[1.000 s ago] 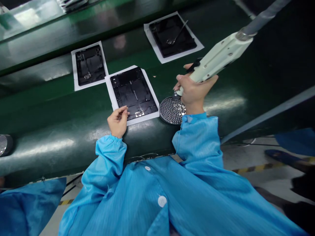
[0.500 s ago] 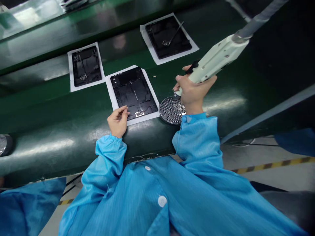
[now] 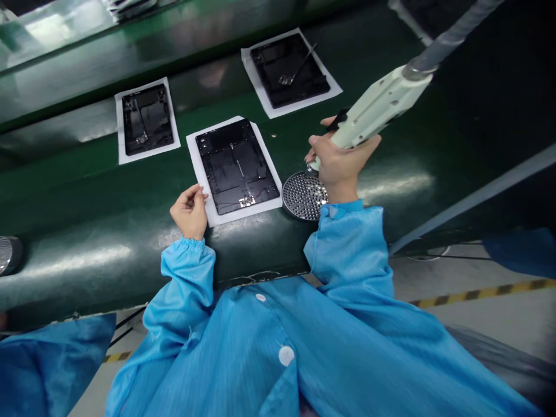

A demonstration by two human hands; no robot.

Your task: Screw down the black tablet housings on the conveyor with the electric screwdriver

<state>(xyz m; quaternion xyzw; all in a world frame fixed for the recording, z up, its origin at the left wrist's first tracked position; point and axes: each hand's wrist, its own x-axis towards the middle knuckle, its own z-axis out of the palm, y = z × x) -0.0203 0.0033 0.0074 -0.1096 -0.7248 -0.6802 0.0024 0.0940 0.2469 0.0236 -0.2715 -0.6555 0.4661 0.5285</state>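
A black tablet housing (image 3: 226,174) with a small metal-plated board near its lower edge lies on a white sheet (image 3: 212,215) in front of me. Beside the sheet's lower left edge is my left hand (image 3: 190,211), fingertips pinched together; whether they hold anything is too small to tell. My right hand (image 3: 341,162) is wrapped round a pale green electric screwdriver (image 3: 377,107), which hangs from a grey arm at the upper right. The driver's tip points down-left over the rim of a round perforated screw tray (image 3: 302,197).
Two more black housings on white sheets, one at upper left (image 3: 152,121) and one at upper middle (image 3: 282,72), lie farther back on the green belt (image 3: 87,208). A round dish (image 3: 8,255) stands at the left edge. Blue-clad people (image 3: 56,365) sit on both sides.
My left hand has moved left, off the near housing to the sheet's edge. The two farther housings have shifted slightly left and down. My right hand and the screwdriver have barely moved.
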